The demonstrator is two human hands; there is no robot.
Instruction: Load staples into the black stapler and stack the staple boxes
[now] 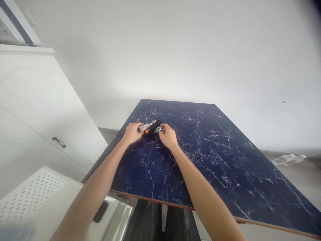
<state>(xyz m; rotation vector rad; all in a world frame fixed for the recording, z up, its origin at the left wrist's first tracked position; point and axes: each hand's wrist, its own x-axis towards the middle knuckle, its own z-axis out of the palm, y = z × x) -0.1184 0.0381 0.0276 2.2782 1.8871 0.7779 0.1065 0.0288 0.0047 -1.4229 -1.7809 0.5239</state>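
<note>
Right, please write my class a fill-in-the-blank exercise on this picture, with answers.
Between the left hand and right hand is a mostly ____ object with an orange patch.
The table has a dark ____ top with pale veins.
In the picture, the cabinet stands to the table's ____.

Missing words: black; blue; left.

We reach forward with both arms bare | left arm (100, 183): slants up and inward from lower left, wrist (123, 144) turned slightly right | left grip (132, 133): back uppermost, fingers curled | right arm (202, 180): slants up and leftward | right grip (168, 135): fingers bent inward, facing our left, gap between.
</note>
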